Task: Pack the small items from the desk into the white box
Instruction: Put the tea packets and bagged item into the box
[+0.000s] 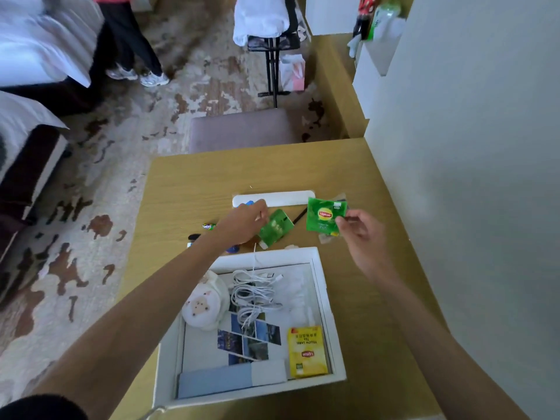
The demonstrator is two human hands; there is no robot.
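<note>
Right hand (359, 230) pinches a green Lipton sachet (324, 215) above the desk (188, 177), beyond the white box (328, 301). Left hand (245, 221) grips a second green packet (275, 227) just left of it.

Beyond the far edge of the worktop (188, 177) a stool with a mauve padded seat (242, 128) stands on a patterned beige-and-brown carpet (100, 183). Farther back, a black folding stand (272, 50) carries white cloth, with a pink-and-white bag (292, 72) at its foot. Two white-covered beds (33, 47) line the left side, where a person in dark trousers and pale sneakers (138, 75) stands, and bottles (374, 18) sit at the upper right.
</note>
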